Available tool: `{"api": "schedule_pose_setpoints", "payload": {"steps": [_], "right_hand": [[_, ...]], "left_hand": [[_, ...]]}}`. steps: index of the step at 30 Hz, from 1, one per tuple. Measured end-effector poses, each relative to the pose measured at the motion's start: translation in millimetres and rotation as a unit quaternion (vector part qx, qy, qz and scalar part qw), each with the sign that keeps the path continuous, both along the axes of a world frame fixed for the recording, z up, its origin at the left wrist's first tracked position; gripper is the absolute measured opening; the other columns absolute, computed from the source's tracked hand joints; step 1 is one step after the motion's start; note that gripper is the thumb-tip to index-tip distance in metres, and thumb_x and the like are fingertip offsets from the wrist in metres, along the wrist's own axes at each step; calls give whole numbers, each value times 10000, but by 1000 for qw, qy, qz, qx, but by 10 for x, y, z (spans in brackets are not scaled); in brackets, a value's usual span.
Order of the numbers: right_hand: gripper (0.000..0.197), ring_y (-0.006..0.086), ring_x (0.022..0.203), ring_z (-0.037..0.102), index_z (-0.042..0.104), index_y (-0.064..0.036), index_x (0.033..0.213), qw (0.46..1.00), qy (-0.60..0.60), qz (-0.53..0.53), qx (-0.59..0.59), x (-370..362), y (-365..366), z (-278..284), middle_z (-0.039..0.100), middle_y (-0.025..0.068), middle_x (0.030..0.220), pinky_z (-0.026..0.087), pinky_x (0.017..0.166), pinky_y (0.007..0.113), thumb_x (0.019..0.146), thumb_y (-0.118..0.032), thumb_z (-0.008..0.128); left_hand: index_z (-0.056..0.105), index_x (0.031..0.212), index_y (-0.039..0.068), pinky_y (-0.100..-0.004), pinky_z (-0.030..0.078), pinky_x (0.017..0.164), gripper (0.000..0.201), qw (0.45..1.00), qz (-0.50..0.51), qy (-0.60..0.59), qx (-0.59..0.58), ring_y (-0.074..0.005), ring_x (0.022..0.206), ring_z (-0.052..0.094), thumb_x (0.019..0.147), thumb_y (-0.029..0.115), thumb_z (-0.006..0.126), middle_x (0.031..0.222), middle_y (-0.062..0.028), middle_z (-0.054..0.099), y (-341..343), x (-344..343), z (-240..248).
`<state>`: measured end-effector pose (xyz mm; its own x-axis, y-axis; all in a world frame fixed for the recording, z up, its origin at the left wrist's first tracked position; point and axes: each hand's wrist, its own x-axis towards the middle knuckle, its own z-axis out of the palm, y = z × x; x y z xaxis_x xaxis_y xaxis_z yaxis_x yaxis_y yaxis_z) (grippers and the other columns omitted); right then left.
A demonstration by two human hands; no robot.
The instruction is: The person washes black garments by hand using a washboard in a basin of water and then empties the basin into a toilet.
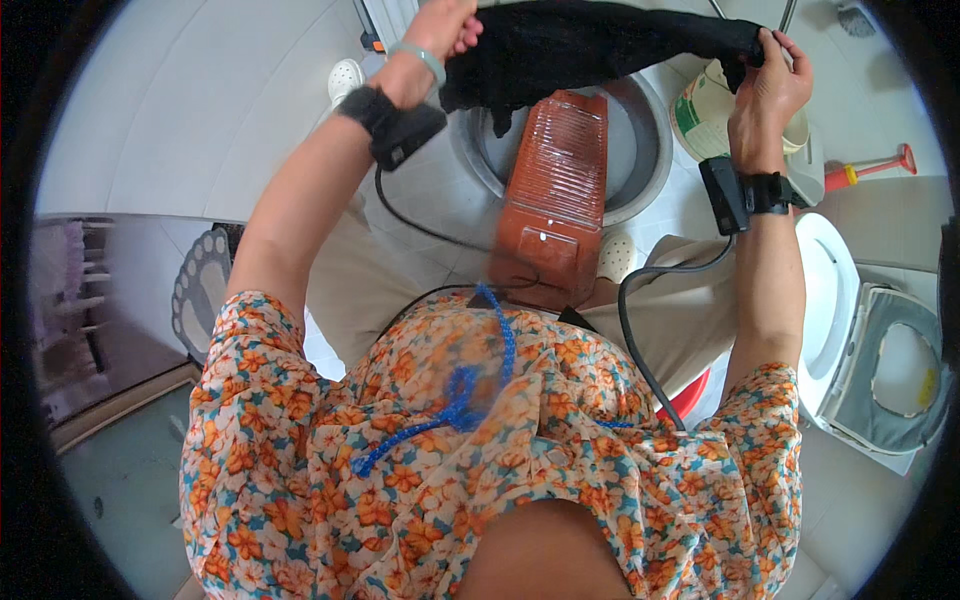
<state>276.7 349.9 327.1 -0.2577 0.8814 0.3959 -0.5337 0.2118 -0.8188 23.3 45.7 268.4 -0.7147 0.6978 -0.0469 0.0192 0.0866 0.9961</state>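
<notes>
A black cloth garment [600, 45] is stretched between my raised hands; its exact kind does not show. My left hand [440, 28] is closed on its left end at the top of the view. At the other end, my right hand [772, 90] pinches a corner between thumb and fingers. Below the cloth, a reddish-brown ribbed washboard [560, 150] leans with its upper end in a round metal basin [652, 150]. The washboard's lower end rests near my lap, between my legs. Part of the cloth hangs in front of the basin's far side.
Right of the basin stands a pale bucket [700, 115]. Farther right are a red-handled plunger [880, 168] and a white toilet [825, 290] with its lid open. Black cables run from bands on my wrists. A white clog [346, 80] lies at the upper left, by the wall.
</notes>
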Motion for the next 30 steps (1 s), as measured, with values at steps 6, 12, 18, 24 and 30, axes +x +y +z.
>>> {"api": "schedule_pose_setpoints", "payload": {"steps": [6, 12, 18, 24, 30], "right_hand": [[218, 199, 842, 660, 627, 17, 1091, 996, -65, 44, -37, 252, 384, -481, 668, 118, 974, 555, 735, 304, 880, 13, 677], [204, 162, 923, 623, 621, -42, 1060, 965, -122, 225, -65, 139, -295, -50, 655, 58, 978, 513, 772, 281, 863, -7, 584], [358, 175, 1053, 652, 587, -22, 1244, 924, -87, 371, -28, 222, -188, 94, 677, 103, 1148, 499, 936, 261, 887, -1, 605], [407, 148, 1065, 639, 565, -28, 1279, 908, -114, 404, -3, 174, -382, 275, 678, 97, 1163, 483, 949, 250, 880, -36, 646], [380, 107, 996, 575, 611, -39, 1246, 875, -317, 302, 209, 299, 136, 24, 629, 8, 1075, 457, 909, 268, 882, -78, 713]], "left_hand": [[610, 796, 96, -270, 473, 563, 354, 960, -222, -45, -166, -109, 626, 587, 992, 380, 531, 741, -19, 631, -266, 1284, -919], [625, 823, 68, -316, 511, 636, 307, 838, -484, 210, -136, -173, 684, 653, 961, 338, 581, 764, -55, 655, -78, 1463, -1251], [219, 1536, 68, -407, 453, 1040, 1018, 942, -97, 322, -3, -347, 1183, 569, 780, 383, 824, 1359, -155, 554, 788, 738, -1], [474, 1418, 59, -333, 433, 1020, 667, 915, -341, 217, 2, -200, 1206, 531, 872, 319, 756, 1308, -107, 577, 1069, 777, 651], [643, 1038, 94, -223, 463, 768, 189, 961, -213, 175, -6, -62, 869, 582, 889, 189, 708, 911, 41, 629, 782, 364, 1011]]}}
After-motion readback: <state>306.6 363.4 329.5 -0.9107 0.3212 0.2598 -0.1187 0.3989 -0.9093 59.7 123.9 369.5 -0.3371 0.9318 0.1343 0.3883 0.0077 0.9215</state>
